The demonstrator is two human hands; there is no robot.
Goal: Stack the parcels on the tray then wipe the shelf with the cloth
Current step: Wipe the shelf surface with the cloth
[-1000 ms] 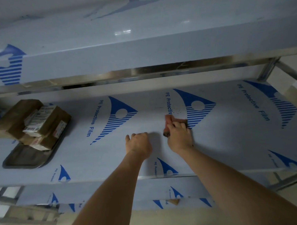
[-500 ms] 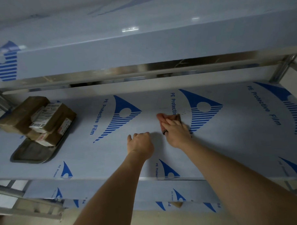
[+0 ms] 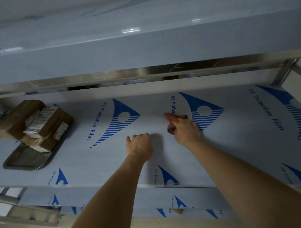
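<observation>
Film-covered, printed with blue logos, the middle shelf (image 3: 232,145) carries one dark tray (image 3: 26,160) at its left end with about four brown parcels (image 3: 35,124) stacked on it. Mid-shelf, the right hand (image 3: 185,129) presses one reddish cloth (image 3: 171,118) down, fingers curled over it. Just beside it, the left hand (image 3: 140,144) rests as a fist, holding nothing.
</observation>
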